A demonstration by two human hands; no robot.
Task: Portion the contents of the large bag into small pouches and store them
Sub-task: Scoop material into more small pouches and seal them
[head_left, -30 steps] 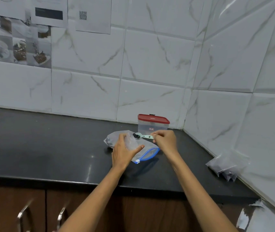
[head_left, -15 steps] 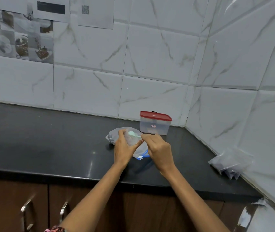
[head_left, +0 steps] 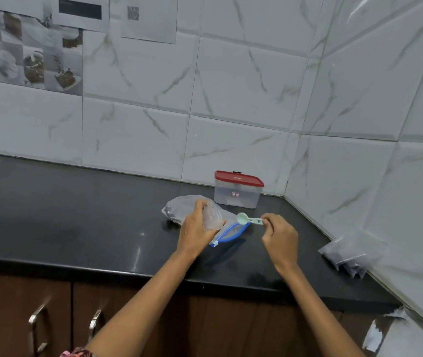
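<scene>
While left hand [head_left: 197, 229] grips pouch [head_left: 211, 217] | scoop [head_left: 247, 219] (right hand [head_left: 280, 234]) beside

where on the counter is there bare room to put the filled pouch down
The widest bare stretch of counter runs left of the large bag, from wall to front edge. A smaller patch lies between the right hand and the filled pouches by the right wall. It is crowded around the left hand, spoon and red-lidded container.
</scene>
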